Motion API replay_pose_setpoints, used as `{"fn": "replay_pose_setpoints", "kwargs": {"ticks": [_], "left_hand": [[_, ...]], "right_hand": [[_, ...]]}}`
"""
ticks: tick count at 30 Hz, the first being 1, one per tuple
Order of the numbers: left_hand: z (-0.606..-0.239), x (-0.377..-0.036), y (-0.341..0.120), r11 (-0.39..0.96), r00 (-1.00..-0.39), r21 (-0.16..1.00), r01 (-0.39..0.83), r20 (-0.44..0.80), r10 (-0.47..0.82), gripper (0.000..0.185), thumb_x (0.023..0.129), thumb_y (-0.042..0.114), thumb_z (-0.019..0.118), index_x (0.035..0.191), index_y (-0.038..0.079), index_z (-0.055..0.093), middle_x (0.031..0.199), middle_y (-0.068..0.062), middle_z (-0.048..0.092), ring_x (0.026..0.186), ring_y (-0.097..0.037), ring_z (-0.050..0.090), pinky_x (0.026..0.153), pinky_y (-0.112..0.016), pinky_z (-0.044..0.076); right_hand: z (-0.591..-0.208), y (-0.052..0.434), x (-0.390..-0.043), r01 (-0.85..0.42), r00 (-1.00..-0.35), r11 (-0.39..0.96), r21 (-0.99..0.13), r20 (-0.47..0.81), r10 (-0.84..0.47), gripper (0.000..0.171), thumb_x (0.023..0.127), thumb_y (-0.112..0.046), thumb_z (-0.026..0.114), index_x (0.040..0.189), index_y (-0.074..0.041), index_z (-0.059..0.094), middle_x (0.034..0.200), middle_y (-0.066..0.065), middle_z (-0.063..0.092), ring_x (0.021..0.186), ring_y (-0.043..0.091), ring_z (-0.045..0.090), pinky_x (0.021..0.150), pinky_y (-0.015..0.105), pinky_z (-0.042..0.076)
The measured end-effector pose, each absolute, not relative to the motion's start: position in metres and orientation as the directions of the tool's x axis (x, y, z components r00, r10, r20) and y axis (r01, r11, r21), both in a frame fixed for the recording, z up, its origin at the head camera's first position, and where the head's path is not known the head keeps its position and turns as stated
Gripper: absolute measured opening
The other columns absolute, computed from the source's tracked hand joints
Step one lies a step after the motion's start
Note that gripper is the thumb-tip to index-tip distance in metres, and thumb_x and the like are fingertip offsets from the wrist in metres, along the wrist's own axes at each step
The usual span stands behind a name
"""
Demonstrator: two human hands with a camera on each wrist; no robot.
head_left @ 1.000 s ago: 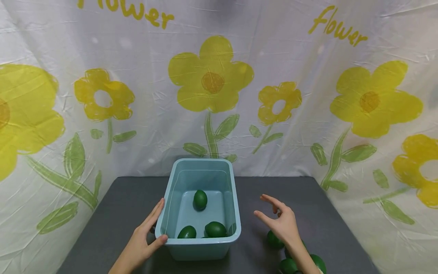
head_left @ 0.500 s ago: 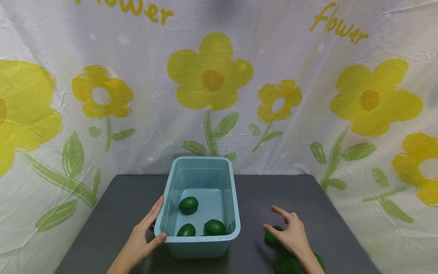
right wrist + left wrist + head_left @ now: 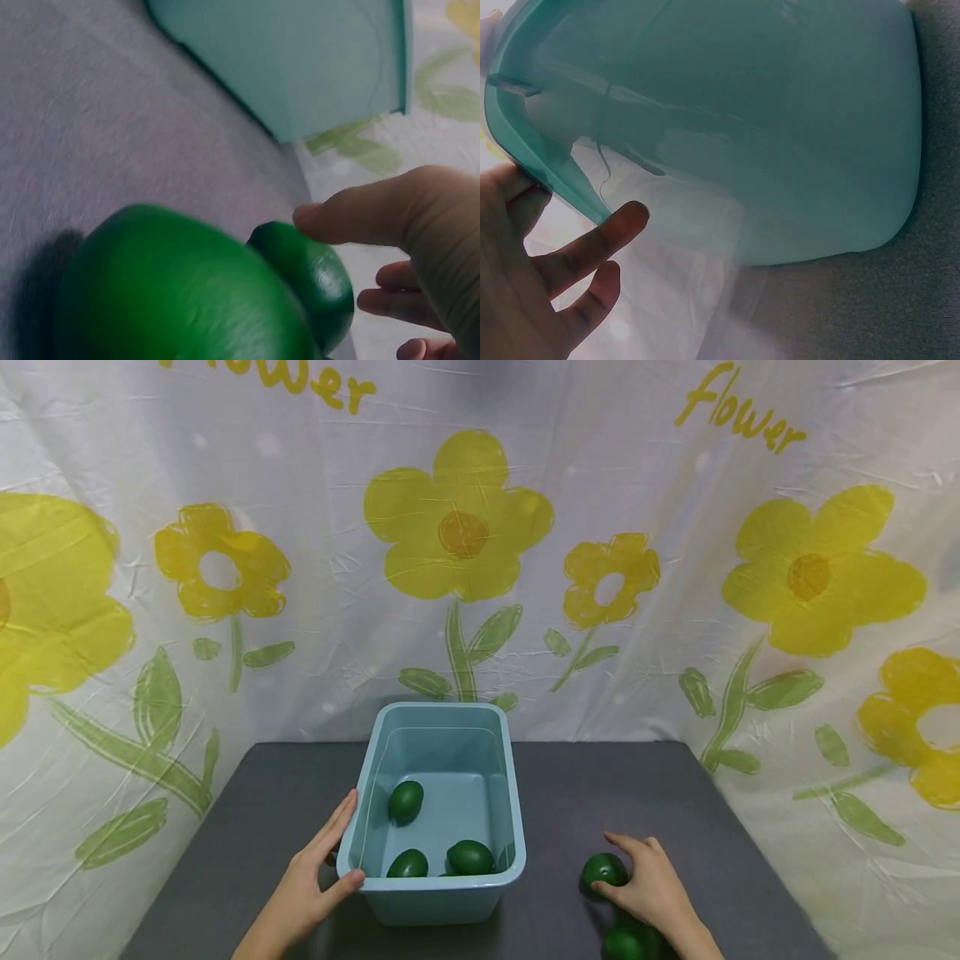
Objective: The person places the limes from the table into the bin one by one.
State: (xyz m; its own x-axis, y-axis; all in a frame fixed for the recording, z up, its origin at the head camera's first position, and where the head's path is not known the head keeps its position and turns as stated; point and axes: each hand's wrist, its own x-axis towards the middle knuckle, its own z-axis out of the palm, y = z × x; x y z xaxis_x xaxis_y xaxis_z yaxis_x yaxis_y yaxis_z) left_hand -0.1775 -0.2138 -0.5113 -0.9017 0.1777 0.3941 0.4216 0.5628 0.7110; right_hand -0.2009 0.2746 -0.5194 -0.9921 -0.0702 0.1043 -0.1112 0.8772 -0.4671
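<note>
Your right hand (image 3: 654,885) is at a glossy, dark-green, egg-shaped fruit (image 3: 604,870) on the matte, dark-grey worktop (image 3: 562,793), R of the pale-blue, rectangular plastic tub (image 3: 435,906). Thumb and fingers are apart, arched about the fruit, not clamped; R wrist view shows a gap on the finger side. Thumb contact: can't confirm. A second green fruit (image 3: 628,941) lies just nearer you, partly hidden; can't tell if the two touch.

Your left hand (image 3: 303,877) has fingers apart, fairly straight, along the tub's L rim, thumb at the nr. corner. Three more green fruits (image 3: 470,857) are visible inside.

Risks, in my judgement: smooth, rounded skin could roll if your thumb pushes before the fingers meet it; closing low could nudge the neighbour. Tub could shift or tip if your L hand presses the rim unevenly. Loose fruits inside would prob. roll w/ it.
</note>
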Motion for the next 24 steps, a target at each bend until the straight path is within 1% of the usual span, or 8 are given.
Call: {"fn": "replay_pose_setpoints", "kwargs": {"ticks": [3, 5, 6, 8, 10, 13, 20, 24], "left_hand": [[-0.512, -0.177, -0.214, 0.557, -0.897, 0.71, 0.431, 0.403, 0.18, 0.086, 0.098, 0.026, 0.074, 0.17, 0.026, 0.027, 0.176, 0.008, 0.025, 0.135, -0.003, 0.048, 0.073, -0.031, 0.056], [-0.512, -0.177, -0.214, 0.548, -0.893, 0.71, 0.441, 0.411, 0.185, 0.086, 0.098, 0.024, 0.074, 0.17, 0.024, 0.027, 0.176, 0.01, 0.024, 0.136, 0.004, 0.044, 0.074, -0.031, 0.056], [-0.512, -0.177, -0.214, 0.545, -0.89, 0.71, 0.446, 0.415, 0.187, 0.086, 0.098, 0.024, 0.074, 0.17, 0.024, 0.027, 0.176, 0.01, 0.024, 0.137, 0.006, 0.042, 0.074, -0.031, 0.056], [-0.512, -0.177, -0.214, 0.537, -0.887, 0.711, 0.453, 0.42, 0.192, 0.086, 0.098, 0.023, 0.074, 0.17, 0.023, 0.027, 0.176, 0.004, 0.026, 0.136, 0.01, 0.04, 0.074, -0.031, 0.056], [-0.512, -0.177, -0.214, 0.535, -0.886, 0.712, 0.455, 0.421, 0.194, 0.086, 0.098, 0.023, 0.074, 0.17, 0.023, 0.027, 0.176, -0.002, 0.027, 0.137, 0.01, 0.039, 0.075, -0.031, 0.056], [-0.512, -0.177, -0.214, 0.541, -0.89, 0.712, 0.447, 0.414, 0.19, 0.087, 0.098, 0.023, 0.074, 0.17, 0.023, 0.027, 0.175, -0.008, 0.028, 0.136, 0.01, 0.039, 0.075, -0.031, 0.056], [-0.51, -0.177, -0.213, 0.548, -0.9, 0.719, 0.428, 0.396, 0.184, 0.087, 0.098, 0.024, 0.074, 0.17, 0.025, 0.026, 0.174, -0.014, 0.029, 0.137, 0.011, 0.037, 0.076, -0.031, 0.057], [-0.51, -0.177, -0.213, 0.552, -0.906, 0.723, 0.416, 0.384, 0.18, 0.087, 0.098, 0.025, 0.073, 0.171, 0.026, 0.025, 0.174, -0.012, 0.028, 0.138, 0.009, 0.038, 0.076, -0.031, 0.057]], "right_hand": [[-0.521, 0.276, -0.202, -0.102, -0.994, 0.894, -0.437, 0.08, -0.074, 0.08, 0.068, -0.034, 0.101, 0.136, -0.005, 0.071, 0.131, 0.012, 0.073, 0.099, 0.023, 0.057, 0.084, 0.049, 0.055], [-0.523, 0.276, -0.202, -0.097, -0.995, 0.905, -0.414, 0.063, -0.078, 0.079, 0.066, -0.032, 0.102, 0.134, -0.005, 0.072, 0.127, 0.012, 0.074, 0.098, 0.023, 0.058, 0.083, 0.05, 0.056], [-0.524, 0.277, -0.203, -0.094, -0.995, 0.91, -0.404, 0.054, -0.079, 0.078, 0.066, -0.031, 0.102, 0.134, -0.005, 0.073, 0.125, 0.012, 0.075, 0.097, 0.024, 0.058, 0.083, 0.051, 0.056], [-0.526, 0.277, -0.203, -0.085, -0.996, 0.917, -0.391, 0.035, -0.078, 0.077, 0.066, -0.029, 0.102, 0.133, -0.005, 0.073, 0.122, 0.011, 0.076, 0.096, 0.024, 0.059, 0.081, 0.051, 0.056], [-0.529, 0.279, -0.204, -0.078, -0.997, 0.921, -0.38, 0.025, -0.074, 0.075, 0.065, -0.027, 0.102, 0.131, -0.006, 0.074, 0.119, 0.009, 0.076, 0.094, 0.024, 0.059, 0.079, 0.05, 0.057], [-0.532, 0.28, -0.205, -0.074, -0.997, 0.926, -0.37, 0.025, -0.07, 0.073, 0.066, -0.026, 0.102, 0.131, -0.007, 0.075, 0.115, 0.008, 0.076, 0.091, 0.023, 0.059, 0.078, 0.05, 0.056], [-0.536, 0.282, -0.207, -0.102, -0.994, 0.938, -0.332, 0.066, -0.084, 0.07, 0.066, -0.031, 0.102, 0.127, -0.008, 0.077, 0.111, 0.007, 0.077, 0.089, 0.025, 0.061, 0.077, 0.051, 0.057], [-0.537, 0.283, -0.207, -0.099, -0.994, 0.936, -0.337, 0.086, -0.074, 0.069, 0.066, -0.032, 0.101, 0.126, -0.007, 0.077, 0.107, 0.007, 0.076, 0.088, 0.025, 0.061, 0.077, 0.051, 0.057]]}}
